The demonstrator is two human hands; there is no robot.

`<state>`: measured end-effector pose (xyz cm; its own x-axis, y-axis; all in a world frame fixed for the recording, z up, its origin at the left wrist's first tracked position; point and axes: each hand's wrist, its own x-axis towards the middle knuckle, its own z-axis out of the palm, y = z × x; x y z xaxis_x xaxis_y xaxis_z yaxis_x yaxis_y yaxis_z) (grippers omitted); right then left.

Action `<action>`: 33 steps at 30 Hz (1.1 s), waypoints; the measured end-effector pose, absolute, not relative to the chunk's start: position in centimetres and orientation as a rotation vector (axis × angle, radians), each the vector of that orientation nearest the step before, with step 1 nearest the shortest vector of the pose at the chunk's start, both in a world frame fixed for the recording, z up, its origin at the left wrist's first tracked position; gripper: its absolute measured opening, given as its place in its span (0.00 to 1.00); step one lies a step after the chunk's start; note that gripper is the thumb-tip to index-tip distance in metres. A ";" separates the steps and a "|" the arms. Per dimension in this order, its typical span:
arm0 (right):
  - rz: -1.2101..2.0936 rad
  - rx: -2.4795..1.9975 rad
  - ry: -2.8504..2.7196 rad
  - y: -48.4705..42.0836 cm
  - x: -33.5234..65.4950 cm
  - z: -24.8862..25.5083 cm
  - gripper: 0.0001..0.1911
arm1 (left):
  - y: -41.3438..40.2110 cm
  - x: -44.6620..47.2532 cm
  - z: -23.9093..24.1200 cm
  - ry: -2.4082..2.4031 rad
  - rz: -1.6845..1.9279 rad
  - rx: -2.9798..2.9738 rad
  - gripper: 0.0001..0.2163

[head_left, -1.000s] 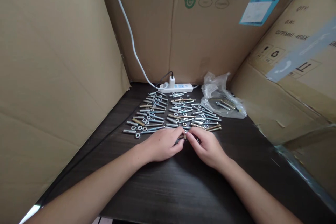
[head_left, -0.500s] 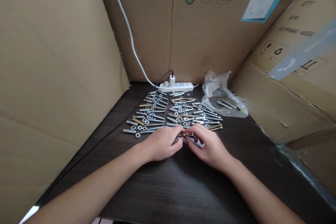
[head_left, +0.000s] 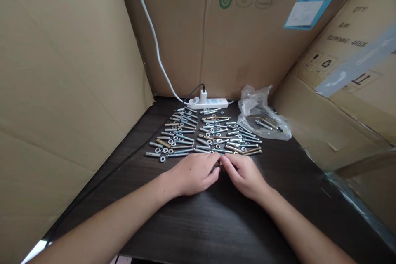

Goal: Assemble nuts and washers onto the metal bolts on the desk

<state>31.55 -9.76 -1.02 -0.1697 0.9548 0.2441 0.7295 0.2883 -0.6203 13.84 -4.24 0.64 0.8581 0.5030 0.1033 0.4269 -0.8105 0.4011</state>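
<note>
My left hand (head_left: 196, 173) and my right hand (head_left: 246, 173) meet fingertip to fingertip just in front of the rows of hardware. Between them shows a sliver of a small brass-coloured metal part (head_left: 218, 165), most of it hidden by my fingers. Both hands are closed in a pinch around it. Right behind my hands lie metal sleeves (head_left: 152, 154), hex nuts (head_left: 162, 159) and long bolts (head_left: 177, 155), in silver and gold tones, laid out in a left and a right group on the dark table (head_left: 192, 227).
A white power strip (head_left: 212, 103) with a charger (head_left: 203, 96) stands at the back. A clear plastic bag (head_left: 280, 132) with a few bolts lies back right. Cardboard boxes (head_left: 173, 41) wall in three sides. A black cable (head_left: 120, 165) runs along the left.
My right hand has turned over, its fingers folding closer to the left fingertips. The brass-coloured part is now more covered. The view has tilted slightly.
</note>
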 end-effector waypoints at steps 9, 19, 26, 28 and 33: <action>0.418 -1.317 -2.053 -10.0 32.4 -0.2 0.12 | -3.4 13.6 0.3 0.785 0.266 2.569 0.05; 0.427 -1.414 -2.029 -9.9 31.9 -0.7 0.07 | -3.7 13.7 0.5 0.784 0.258 2.577 0.06; 0.554 -1.526 -1.946 -10.2 31.4 -0.2 0.03 | -3.7 13.7 0.2 0.720 0.255 2.654 0.06; 0.566 -1.534 -1.943 -10.3 31.2 -0.1 0.03 | -3.8 13.7 0.3 0.720 0.255 2.672 0.06; 0.569 -1.547 -1.951 -10.2 31.1 -0.3 0.05 | -4.0 13.8 0.5 0.726 0.283 2.713 0.05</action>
